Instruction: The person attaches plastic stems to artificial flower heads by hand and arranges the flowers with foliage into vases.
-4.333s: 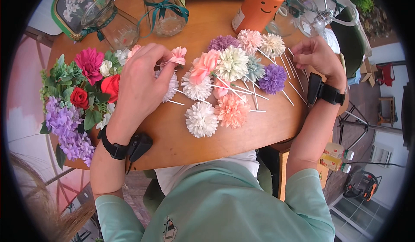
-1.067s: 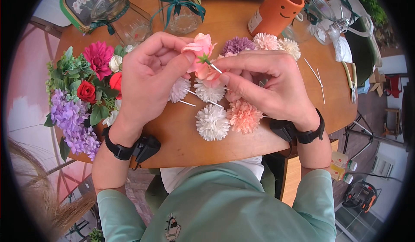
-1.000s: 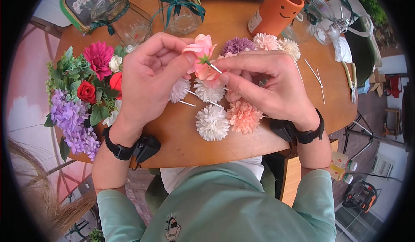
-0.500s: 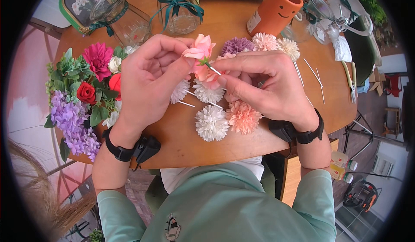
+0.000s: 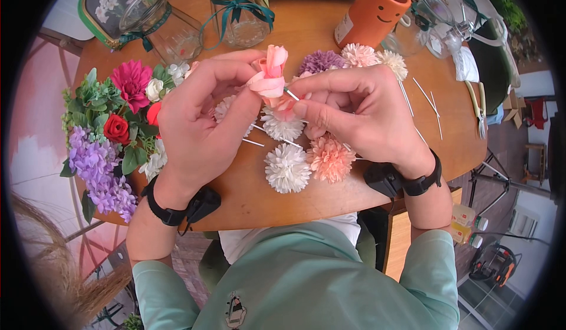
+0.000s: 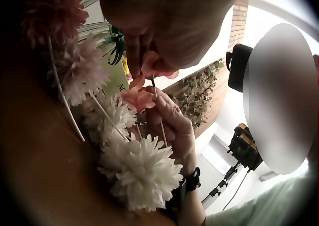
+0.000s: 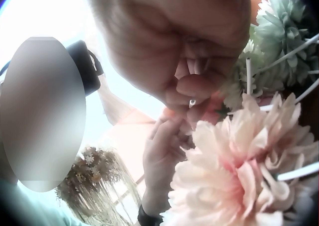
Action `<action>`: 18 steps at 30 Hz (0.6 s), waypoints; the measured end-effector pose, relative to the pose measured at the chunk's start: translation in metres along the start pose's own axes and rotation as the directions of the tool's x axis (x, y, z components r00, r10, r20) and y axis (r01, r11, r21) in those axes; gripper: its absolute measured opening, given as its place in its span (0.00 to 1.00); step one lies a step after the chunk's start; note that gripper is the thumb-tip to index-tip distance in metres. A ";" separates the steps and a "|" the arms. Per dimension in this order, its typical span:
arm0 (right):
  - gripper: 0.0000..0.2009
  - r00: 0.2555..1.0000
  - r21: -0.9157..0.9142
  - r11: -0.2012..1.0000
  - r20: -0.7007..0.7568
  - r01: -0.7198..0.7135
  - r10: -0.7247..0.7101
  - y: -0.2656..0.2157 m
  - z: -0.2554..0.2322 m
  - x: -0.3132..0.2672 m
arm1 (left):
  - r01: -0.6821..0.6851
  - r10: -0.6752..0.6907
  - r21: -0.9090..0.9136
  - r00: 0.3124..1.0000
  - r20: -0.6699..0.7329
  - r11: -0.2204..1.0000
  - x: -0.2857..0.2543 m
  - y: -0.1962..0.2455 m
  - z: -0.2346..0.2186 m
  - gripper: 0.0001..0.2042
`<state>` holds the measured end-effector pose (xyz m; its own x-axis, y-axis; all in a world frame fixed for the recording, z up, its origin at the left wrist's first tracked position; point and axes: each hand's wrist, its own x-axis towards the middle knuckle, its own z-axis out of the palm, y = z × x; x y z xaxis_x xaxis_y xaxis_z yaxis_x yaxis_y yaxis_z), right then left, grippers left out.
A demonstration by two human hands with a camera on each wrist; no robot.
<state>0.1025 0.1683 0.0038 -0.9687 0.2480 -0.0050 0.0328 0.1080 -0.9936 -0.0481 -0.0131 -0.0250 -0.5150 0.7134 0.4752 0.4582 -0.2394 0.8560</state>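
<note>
My left hand [image 5: 206,115] holds a pink artificial flower [image 5: 269,82] by its head, between thumb and fingers. A thin white stem [image 5: 292,94] runs from the flower's underside towards my right hand [image 5: 359,109], whose thumb and forefinger pinch it. Both hands are raised over a heap of pompom flowers. Below them lie a white pompom flower [image 5: 287,168] and a peach one [image 5: 331,159]; a purple one [image 5: 321,61] is behind. In the right wrist view the stem's cut end [image 7: 192,103] peeks out between the fingers.
Mixed flowers and greenery [image 5: 121,135] cover the table's left side. Two glass vases [image 5: 239,26] with green ribbons and an orange smiling pot [image 5: 374,11] stand at the back. Loose white sticks [image 5: 430,103] and pliers [image 5: 479,109] lie at right.
My right hand has come from the loose sticks at right to the flower's stem. Over the last half second the flower has tipped in my left hand, hiding its green base.
</note>
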 end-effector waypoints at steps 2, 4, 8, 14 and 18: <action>0.09 1.000 0.010 1.000 0.008 -0.007 0.007 0.001 -0.001 0.001 | -0.008 0.009 -0.024 1.000 0.010 1.000 0.001 0.001 0.002 0.08; 0.09 1.000 0.020 1.000 0.016 -0.015 0.015 0.001 -0.001 0.002 | -0.016 0.017 -0.049 1.000 0.019 0.999 0.001 0.003 0.002 0.08; 0.10 0.998 0.100 0.993 0.018 -0.068 0.067 0.001 -0.001 0.002 | -0.041 0.041 -0.037 0.999 0.020 0.998 0.001 0.005 0.004 0.07; 0.11 0.995 0.096 0.991 0.035 -0.092 0.089 0.004 -0.002 0.002 | -0.103 0.103 -0.001 0.994 0.031 0.995 0.001 0.002 0.004 0.06; 0.11 0.998 0.120 0.991 0.025 -0.058 0.055 0.005 -0.002 0.003 | -0.118 0.118 -0.002 0.993 0.010 0.993 0.000 0.002 0.006 0.07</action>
<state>0.0997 0.1712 -0.0015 -0.9714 0.2293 -0.0625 0.0588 -0.0231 -0.9980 -0.0423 -0.0100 -0.0244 -0.4504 0.6867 0.5706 0.5144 -0.3227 0.7945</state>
